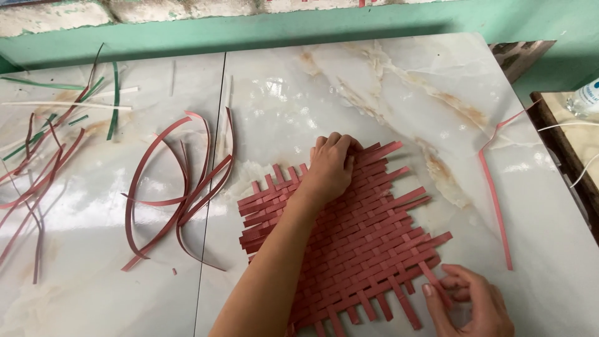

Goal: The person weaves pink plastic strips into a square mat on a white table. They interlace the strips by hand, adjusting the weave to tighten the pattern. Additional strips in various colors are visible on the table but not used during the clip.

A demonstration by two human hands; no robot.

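Note:
A flat mat woven of red strips (355,240) lies on a marble-patterned tabletop (387,93). My left hand (329,167) reaches across it and presses down on its far edge, fingers curled over the strip ends there. At the near right corner my right hand (468,299) pinches the loose end of one red strip (437,284) sticking out of the weave, between thumb and fingers. My left forearm hides part of the mat's left side.
A loose bundle of curved red strips (178,187) lies left of the mat. More red, green and white strips (56,131) are scattered at the far left. One long red strip (493,193) lies to the right. A plastic bottle (586,97) stands at the right edge.

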